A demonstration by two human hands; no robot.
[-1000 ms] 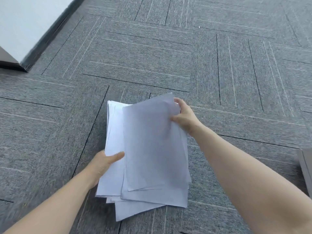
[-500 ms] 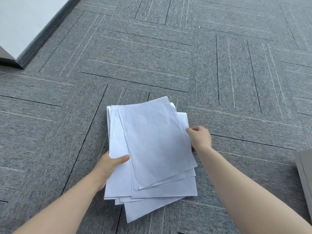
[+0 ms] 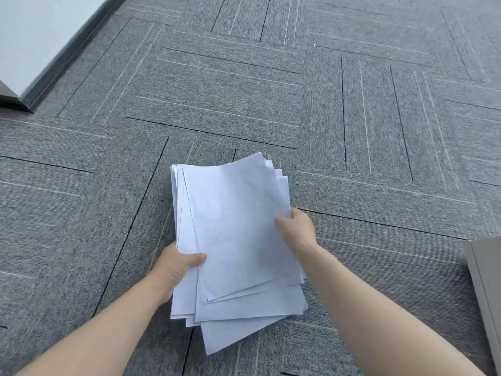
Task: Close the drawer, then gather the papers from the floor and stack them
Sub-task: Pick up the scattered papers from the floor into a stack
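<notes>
lower sheets (image 3: 217, 337): mostly covered by top sheet; count unclear
grey panel (image 3: 485, 289): at 3 o'clock, cut by the edge
fingers (image 3: 302, 217): tucked under papers

The papers (image 3: 238, 234) were thin, matt white sheets; the floor (image 3: 217, 90) was rough, grey woven carpet tile.

I'm looking down at grey carpet tiles (image 3: 230, 85) with thin dark and pale stripes laid in alternating directions. A loose, uneven stack of white papers (image 3: 235, 226) sits over them at lower centre. A grey panel edge (image 3: 485, 289) lies at the right.
</notes>
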